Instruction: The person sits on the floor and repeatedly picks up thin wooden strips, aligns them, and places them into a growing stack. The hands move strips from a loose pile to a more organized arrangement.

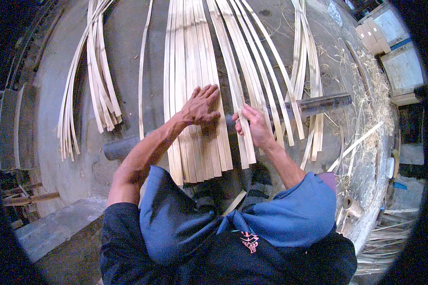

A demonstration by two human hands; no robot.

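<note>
Long pale wooden strips lie side by side in front of me, their near ends close to my knees. My left hand rests on top of this row with its fingers stretched out. Just to the right, my right hand pinches a narrow pair of strips, thumb on top and fingers curled beneath. More separate strips fan out beyond that hand. A dark round bar runs crosswise under the strips; its middle is hidden by them.
Two loose bundles of strips lie at the left, and another bundle at the right. Curled shavings litter the floor's right side. Cardboard boxes stand at far right. A spool sits near my right knee, a stone block at lower left.
</note>
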